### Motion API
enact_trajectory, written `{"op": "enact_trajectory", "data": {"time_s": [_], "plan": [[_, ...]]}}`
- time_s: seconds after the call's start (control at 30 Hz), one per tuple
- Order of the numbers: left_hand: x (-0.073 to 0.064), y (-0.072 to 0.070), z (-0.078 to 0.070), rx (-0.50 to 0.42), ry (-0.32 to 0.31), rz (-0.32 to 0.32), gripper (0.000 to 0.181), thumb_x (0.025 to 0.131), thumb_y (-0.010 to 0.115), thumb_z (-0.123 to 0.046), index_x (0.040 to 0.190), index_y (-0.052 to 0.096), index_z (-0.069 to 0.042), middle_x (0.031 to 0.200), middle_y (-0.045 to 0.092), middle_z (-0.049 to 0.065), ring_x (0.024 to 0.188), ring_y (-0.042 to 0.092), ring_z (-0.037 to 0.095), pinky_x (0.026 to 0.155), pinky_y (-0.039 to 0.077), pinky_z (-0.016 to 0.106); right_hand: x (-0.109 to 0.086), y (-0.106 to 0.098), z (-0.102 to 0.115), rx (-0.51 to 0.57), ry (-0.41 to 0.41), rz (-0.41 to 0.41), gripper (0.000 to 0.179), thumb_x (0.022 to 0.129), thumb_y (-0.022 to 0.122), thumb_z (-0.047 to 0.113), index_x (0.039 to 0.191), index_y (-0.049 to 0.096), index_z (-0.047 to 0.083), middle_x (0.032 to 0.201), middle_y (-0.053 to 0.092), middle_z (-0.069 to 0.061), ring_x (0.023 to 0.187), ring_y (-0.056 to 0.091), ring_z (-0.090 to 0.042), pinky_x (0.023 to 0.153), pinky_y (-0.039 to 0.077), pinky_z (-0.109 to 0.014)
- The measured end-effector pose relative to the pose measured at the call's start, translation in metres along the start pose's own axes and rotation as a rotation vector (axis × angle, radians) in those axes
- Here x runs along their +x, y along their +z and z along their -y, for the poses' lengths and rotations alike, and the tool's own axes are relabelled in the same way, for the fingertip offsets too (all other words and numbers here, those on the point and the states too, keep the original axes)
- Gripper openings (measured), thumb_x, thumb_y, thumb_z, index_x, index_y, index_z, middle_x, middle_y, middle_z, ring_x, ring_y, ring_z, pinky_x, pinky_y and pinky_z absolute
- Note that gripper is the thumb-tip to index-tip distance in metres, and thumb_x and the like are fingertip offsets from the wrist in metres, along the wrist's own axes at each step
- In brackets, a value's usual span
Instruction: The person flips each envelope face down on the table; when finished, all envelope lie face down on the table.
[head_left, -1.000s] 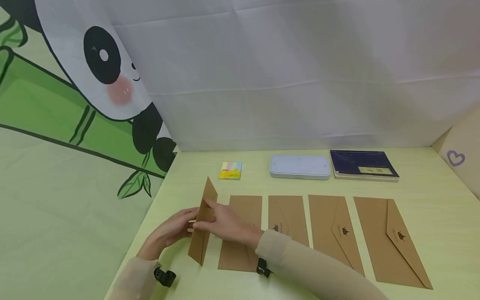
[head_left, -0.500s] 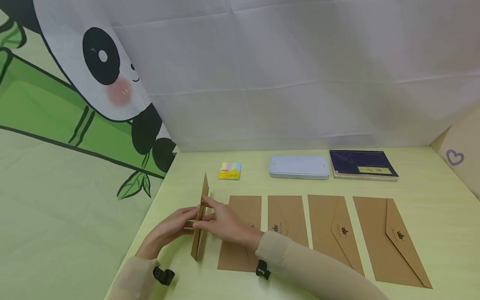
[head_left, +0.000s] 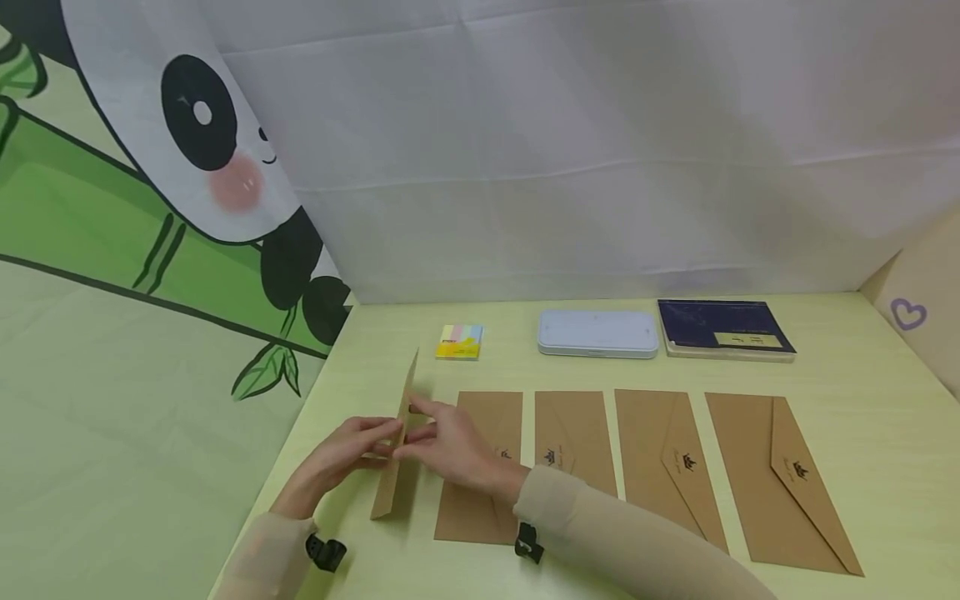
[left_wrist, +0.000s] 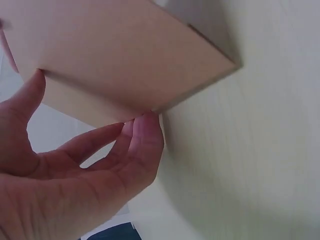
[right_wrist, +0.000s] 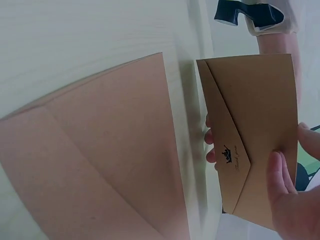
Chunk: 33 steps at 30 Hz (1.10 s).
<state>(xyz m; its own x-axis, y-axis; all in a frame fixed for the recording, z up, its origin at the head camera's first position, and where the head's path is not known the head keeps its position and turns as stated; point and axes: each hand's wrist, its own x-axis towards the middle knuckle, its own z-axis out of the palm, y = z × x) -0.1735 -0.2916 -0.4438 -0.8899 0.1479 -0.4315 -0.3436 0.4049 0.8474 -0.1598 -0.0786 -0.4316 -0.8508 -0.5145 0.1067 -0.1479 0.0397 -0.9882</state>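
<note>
Both hands hold a brown kraft envelope [head_left: 388,487] up on its long edge at the table's left, seen nearly edge-on from the head. My left hand [head_left: 337,458] pinches it from the left; in the left wrist view the thumb lies against the plain face and the fingertips [left_wrist: 150,125] meet the lower edge. My right hand [head_left: 461,450] grips the upper edge from the right. The right wrist view shows the envelope's flap side [right_wrist: 265,105] with a small crown print, the right fingers [right_wrist: 276,175] pressed on it, and left fingertips curling around the opposite edge.
Several more kraft envelopes lie in a row to the right, the nearest [head_left: 476,512] partly under my right forearm, the farthest [head_left: 750,475] flap up. Behind them are a sticky-note pad [head_left: 460,342], a pale blue case [head_left: 597,333] and a dark blue book [head_left: 726,327]. A white curtain hangs beyond.
Between my hands the envelope has turned about its length: its flap side showed to the head camera earlier, then only the edge, now a sliver of the plain side. Both hands stay nearly in place.
</note>
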Motion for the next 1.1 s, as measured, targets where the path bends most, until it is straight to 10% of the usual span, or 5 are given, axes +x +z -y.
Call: {"op": "enact_trajectory", "data": {"time_s": [0.27,0.7,0.93,1.1], "plan": [[-0.002,-0.003,0.005,0.088,0.0,-0.16,0.07,0.084,0.074,-0.036,0.129,0.049,0.011,0.106,0.064,0.014,0.089,0.061,0.022,0.077,0.051,0.04,0.0,0.0,-0.003,-0.103,0.031,-0.03,0.079,0.073,0.082,0.002,0.141,0.041,-0.004,0.117,0.058,-0.008,0.074,0.065,-0.006,0.058,0.051,-0.023],[-0.005,-0.007,0.013,0.183,0.035,-0.25,0.057,0.081,0.076,-0.012,0.128,0.051,0.01,0.097,0.057,0.016,0.076,0.056,0.022,0.066,0.05,0.034,0.002,0.006,-0.011,-0.184,0.183,-0.071,0.082,0.066,0.08,-0.01,0.137,0.041,-0.011,0.101,0.057,-0.008,0.062,0.06,-0.007,0.054,0.05,-0.023],[-0.009,-0.009,0.014,0.215,0.05,-0.248,0.051,0.081,0.073,-0.004,0.126,0.053,0.011,0.092,0.056,0.014,0.075,0.054,0.021,0.064,0.049,0.032,0.002,0.005,-0.016,-0.393,0.203,-0.054,0.039,0.062,0.087,0.0,0.088,0.058,-0.001,0.073,0.054,-0.003,0.059,0.05,-0.011,0.049,0.043,-0.024],[-0.009,-0.01,0.015,0.264,0.064,-0.257,0.046,0.081,0.07,0.0,0.123,0.055,0.012,0.088,0.059,0.012,0.074,0.055,0.02,0.063,0.048,0.032,0.001,0.006,-0.017,-0.434,0.254,-0.023,0.035,0.063,0.086,0.002,0.083,0.057,0.001,0.066,0.04,0.001,0.056,0.038,-0.012,0.044,0.031,-0.026]]}}
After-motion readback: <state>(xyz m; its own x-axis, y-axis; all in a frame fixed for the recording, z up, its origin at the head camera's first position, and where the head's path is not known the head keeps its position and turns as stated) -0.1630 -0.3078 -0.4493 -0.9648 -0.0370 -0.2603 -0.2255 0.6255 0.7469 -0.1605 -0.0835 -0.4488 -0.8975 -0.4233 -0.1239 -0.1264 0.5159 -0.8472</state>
